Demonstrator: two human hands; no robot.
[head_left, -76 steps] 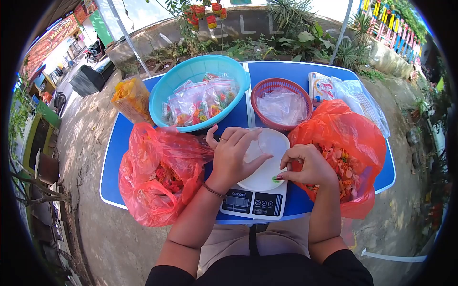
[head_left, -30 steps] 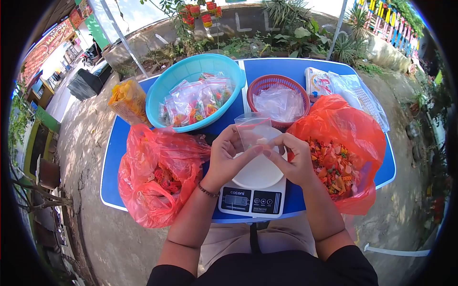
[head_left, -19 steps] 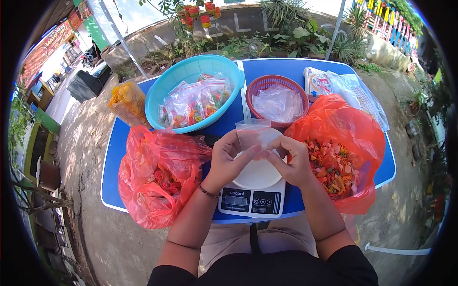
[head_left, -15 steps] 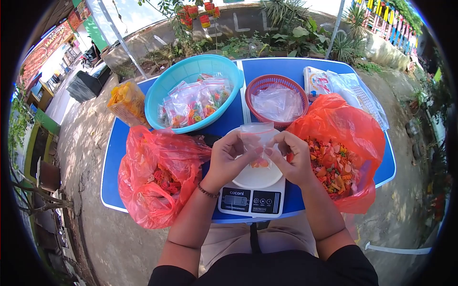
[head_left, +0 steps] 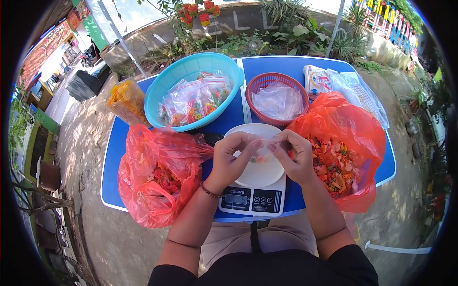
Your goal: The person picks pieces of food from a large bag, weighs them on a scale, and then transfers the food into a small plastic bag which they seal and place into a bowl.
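Observation:
My left hand (head_left: pixel 232 156) and my right hand (head_left: pixel 296 156) pinch the top of a small clear plastic bag (head_left: pixel 261 151), thumbs and fingertips nearly meeting. Colourful bits show low in the bag, which hangs over a round white dish (head_left: pixel 253 180). That dish rests on a white kitchen scale (head_left: pixel 279 209) with a small display I cannot read clearly. Beside my right hand, a red plastic bag (head_left: pixel 365 143) lies open, full of orange, red and green pieces. Another red plastic bag (head_left: pixel 131 190) with red pieces stands left of my left wrist.
Filled clear packets lie in a turquoise basin (head_left: pixel 151 102). A red basket (head_left: pixel 248 97) holds clear plastic bags. A clear container of yellow-orange pieces (head_left: pixel 127 101) stands at the left, plastic packaging (head_left: pixel 355 88) at the back right, all on a blue table (head_left: pixel 110 162).
The bag's top has gone from standing up between my hands to being tipped or folded down at my fingertips. Both hands stay over the dish and have come slightly closer together.

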